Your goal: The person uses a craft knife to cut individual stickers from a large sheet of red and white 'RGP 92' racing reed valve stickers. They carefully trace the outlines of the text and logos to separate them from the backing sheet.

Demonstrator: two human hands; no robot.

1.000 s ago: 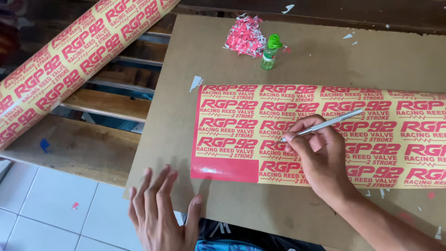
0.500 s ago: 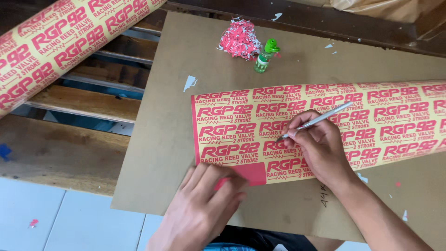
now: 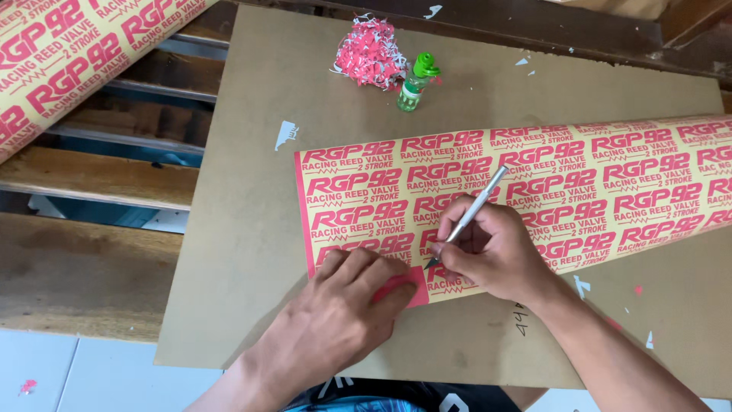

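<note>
I note a yellow sticker sheet (image 3: pixel 534 191) with red print lying flat across the board's right half; a silver craft knife (image 3: pixel 471 211) stands tilted over its near edge.

Two hands (image 3: pixel 335 320), one craft knife (image 3: pixel 473 210), two sticker sheets (image 3: pixel 534 183), one green bottle (image 3: pixel 415 80), one scrap pile (image 3: pixel 371 53).

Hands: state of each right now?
Left hand: open, pressing flat on the printed sticker sheet.
Right hand: closed around a silver craft knife, tip on the sheet.
</note>
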